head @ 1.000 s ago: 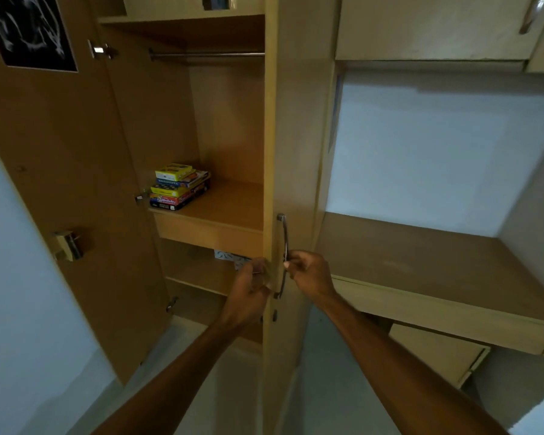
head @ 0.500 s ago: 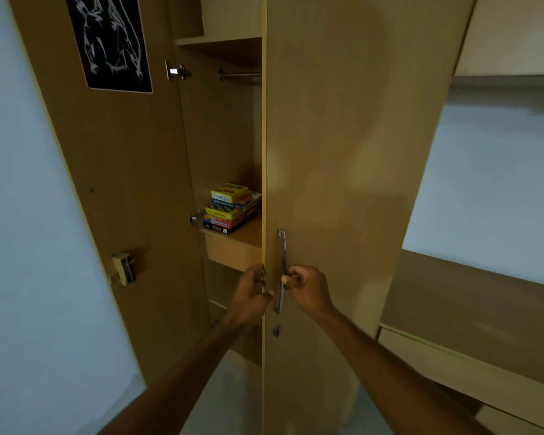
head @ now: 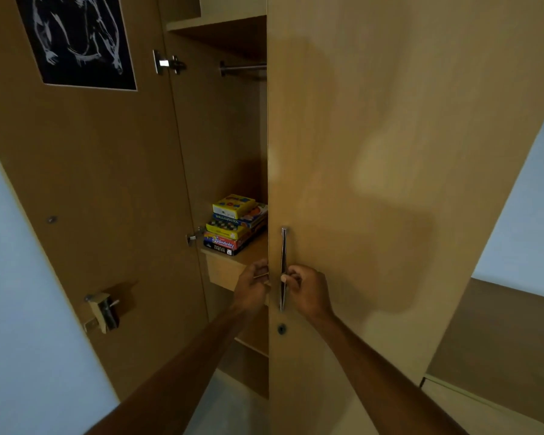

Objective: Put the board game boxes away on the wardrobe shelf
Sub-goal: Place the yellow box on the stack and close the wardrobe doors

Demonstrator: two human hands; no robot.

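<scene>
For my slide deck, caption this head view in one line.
Colourful stacked board game boxes on the wooden wardrobe shelf; right hand on the slim metal door handle.

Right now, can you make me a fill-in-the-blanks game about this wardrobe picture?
1. The game boxes sit in a ____ on the shelf.
2. The right hand grips the door's metal ____.
3. The top box is mostly ____.
4. The left hand holds the door's ____.

Missing words: stack; handle; yellow; edge
</scene>
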